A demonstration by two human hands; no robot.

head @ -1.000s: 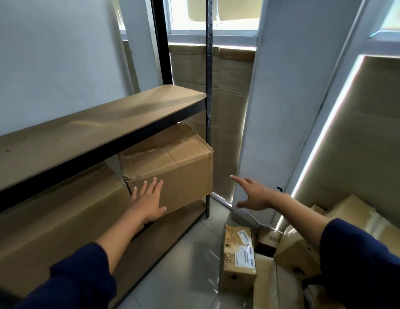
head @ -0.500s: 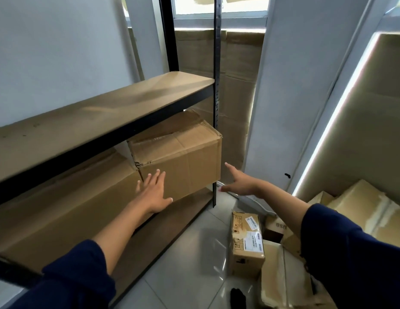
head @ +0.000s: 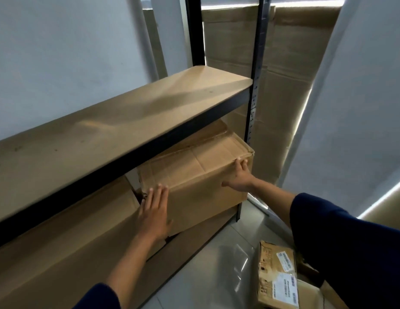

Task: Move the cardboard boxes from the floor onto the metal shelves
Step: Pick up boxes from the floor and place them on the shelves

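My left hand (head: 155, 211) lies flat on the cardboard box (head: 194, 181) front, my right hand (head: 239, 178) hooks its far top corner; creased, soft-walled, probably light, so I push near edges.

Matt creased cardboard box (head: 194, 179); shelf board (head: 118, 121) looks like smooth matt fibreboard w/ black metal frame (head: 256, 63); floor tiles (head: 208, 270) glossy; small box (head: 277, 277) w/ paper labels.
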